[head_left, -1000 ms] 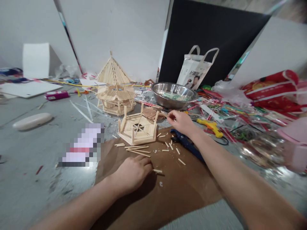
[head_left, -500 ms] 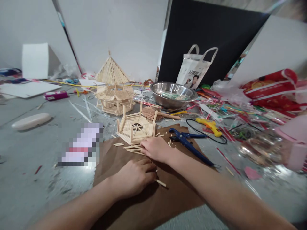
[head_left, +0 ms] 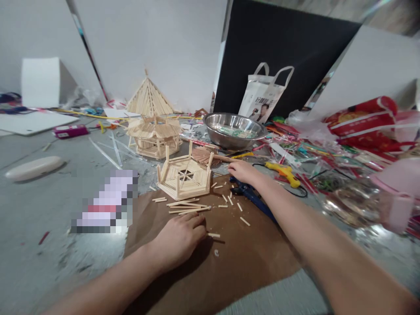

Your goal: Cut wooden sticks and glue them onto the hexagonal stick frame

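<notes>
On my feed, the left grip (head_left: 181,236) pinches a slim wooden stick (head_left: 214,235), the right grip (head_left: 244,171), closure unclear, near blue pliers (head_left: 257,202).

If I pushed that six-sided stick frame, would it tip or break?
The stick frame would probably slide, not tip: it sits wide and low. Its thin posts might snap off, since nothing joins their tops. It's likely light, made of slim pieces with gaps in the middle.

A stick frame (head_left: 196,178) straddles the far edge of the sheet (head_left: 236,267), loose sticks (head_left: 183,206) lying before it. Pliers (head_left: 252,195) lie toward the right edge, a basin (head_left: 229,141) behind.
</notes>
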